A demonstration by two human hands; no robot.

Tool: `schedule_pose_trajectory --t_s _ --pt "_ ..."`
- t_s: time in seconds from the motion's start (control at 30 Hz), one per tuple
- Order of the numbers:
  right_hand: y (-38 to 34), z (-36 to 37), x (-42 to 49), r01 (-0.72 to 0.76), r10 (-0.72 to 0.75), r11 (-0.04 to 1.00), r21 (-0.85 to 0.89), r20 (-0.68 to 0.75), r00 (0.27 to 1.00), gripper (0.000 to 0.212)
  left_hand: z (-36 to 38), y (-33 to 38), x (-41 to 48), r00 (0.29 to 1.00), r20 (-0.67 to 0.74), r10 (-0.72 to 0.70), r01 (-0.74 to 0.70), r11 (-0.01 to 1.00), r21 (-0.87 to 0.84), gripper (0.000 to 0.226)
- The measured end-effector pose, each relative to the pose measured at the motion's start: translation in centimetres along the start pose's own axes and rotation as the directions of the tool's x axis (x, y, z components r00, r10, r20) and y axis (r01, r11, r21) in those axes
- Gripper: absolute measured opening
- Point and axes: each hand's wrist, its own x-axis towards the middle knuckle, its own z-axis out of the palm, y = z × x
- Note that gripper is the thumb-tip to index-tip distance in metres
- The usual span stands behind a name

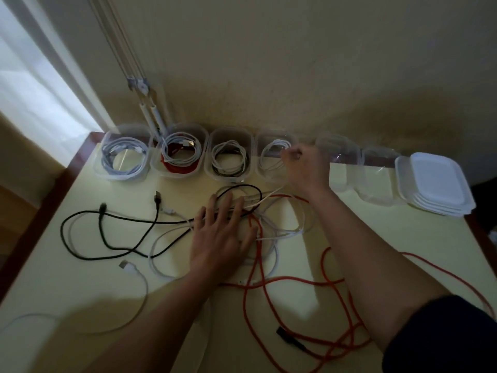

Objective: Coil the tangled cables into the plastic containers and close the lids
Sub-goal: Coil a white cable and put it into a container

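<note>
The left hand [223,232] presses flat, fingers spread, on tangled black, white and red cables [252,222]; the right hand [304,165] pinches a thin white cable [265,152] inside a clear plastic container [271,134].

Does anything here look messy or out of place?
Yes: red cable, black cable and white cable sprawl tangled across the table, crossing under the left hand. The lids sit stacked at far right, none fitted.

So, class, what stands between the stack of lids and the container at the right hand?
Two empty clear containers, side by side, in the head view.
</note>
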Motion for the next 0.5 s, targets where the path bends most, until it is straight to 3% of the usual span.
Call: schedule_pose_trajectory --t_s 0.1,0.17,0.37,0.5 --pt "0.0 0.2 -0.8 0.064 -0.048 0.921 -0.384 0.051 0.998 0.035 0.1 0.0 0.0 1.0 -0.011 -0.007 0.007 1.0 -0.01 0.075" --pt "0.0 0.3 -1.2 0.108 -0.06 0.861 -0.497 0.111 0.992 0.038 0.3 0.0 0.0 1.0 -0.006 -0.006 0.006 1.0 -0.009 0.075" --pt "0.9 -1.8 -5.7 0.234 -0.245 0.938 -0.254 -0.013 0.969 0.027 0.1 0.0 0.0 1.0 -0.02 0.004 -0.005 0.999 -0.035 0.077" --pt "3.2 -4.0 -11.3 0.269 -0.265 0.956 -0.12 0.052 0.963 0.018 -0.1 -0.2 -0.2 0.998 -0.055 0.018 -0.022 0.996 -0.083 0.08"
